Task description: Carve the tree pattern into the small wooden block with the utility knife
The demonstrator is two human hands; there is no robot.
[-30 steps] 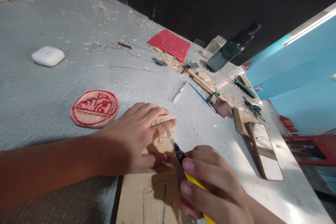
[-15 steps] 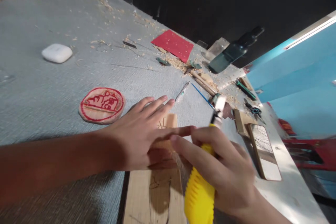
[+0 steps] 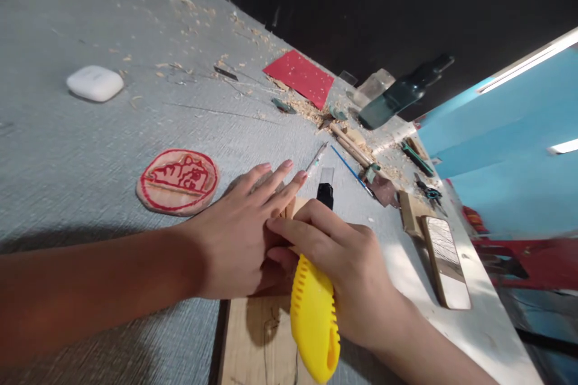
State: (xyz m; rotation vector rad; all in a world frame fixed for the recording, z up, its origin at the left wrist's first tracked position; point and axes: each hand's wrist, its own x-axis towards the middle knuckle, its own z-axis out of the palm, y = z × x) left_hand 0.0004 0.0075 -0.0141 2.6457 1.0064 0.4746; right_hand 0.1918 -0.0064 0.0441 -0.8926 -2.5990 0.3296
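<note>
On the grey table (image 3: 126,126), a long wooden board (image 3: 244,343) lies in front of the person, with pencil lines on its face. A small piece of wood (image 3: 300,205) sits at its far end, mostly covered by the hands. The left hand (image 3: 244,231) lies palm down over this piece, its fingers stretched out and slightly spread. The right hand (image 3: 336,246) is wrapped round a yellow utility knife (image 3: 313,319), the blade pointing away beyond the knuckles. The two hands overlap in view; whether the blade touches the wood, I cannot tell.

To the left of the hands lies a round plaque (image 3: 178,181) with a red animal drawing, and farther off a white case (image 3: 94,83). Past the fingers are a blue paintbrush (image 3: 352,171), wood shavings (image 3: 311,113) and a red sheet (image 3: 300,77). A phone (image 3: 447,261) leans against a wooden block (image 3: 412,215) on the right.
</note>
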